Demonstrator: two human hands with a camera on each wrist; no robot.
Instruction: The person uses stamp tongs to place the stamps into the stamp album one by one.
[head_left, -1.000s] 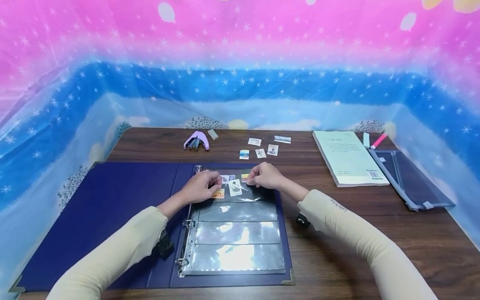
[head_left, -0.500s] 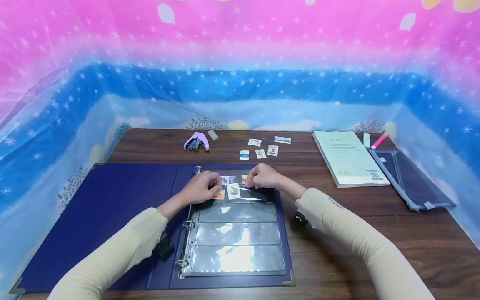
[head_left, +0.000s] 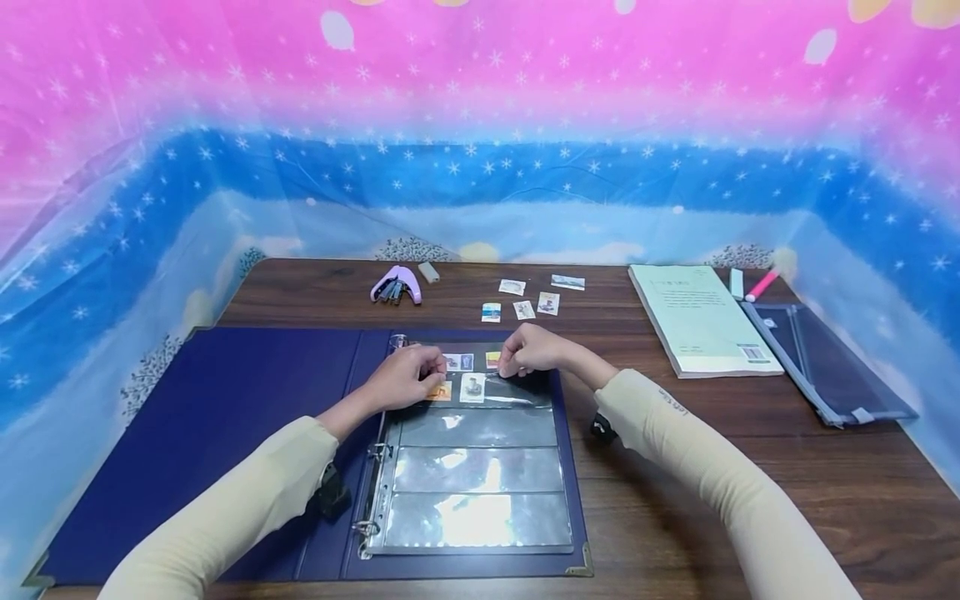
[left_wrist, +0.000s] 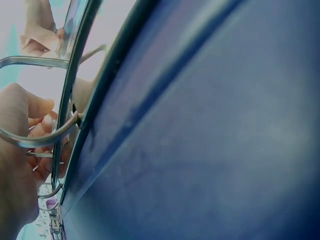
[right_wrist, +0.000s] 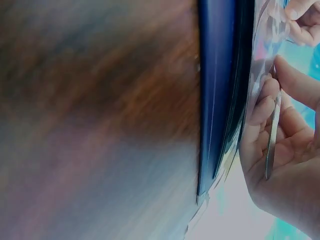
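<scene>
While the right grip [head_left: 531,349] clamps a slim metal tool [right_wrist: 272,135] over the binder [head_left: 240,408], the left grip [head_left: 405,377] pinches its clear page [head_left: 480,471] — one stamp [head_left: 472,387] between.

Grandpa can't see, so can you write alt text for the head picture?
A left hand and right hand frame stamps at the top of a clear page in an open blue binder. Beyond lie five more stamps, with a green book to the right.

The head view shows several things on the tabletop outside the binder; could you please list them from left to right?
Purple tool, grey block, loose stamps, book, mesh pouch.
</scene>
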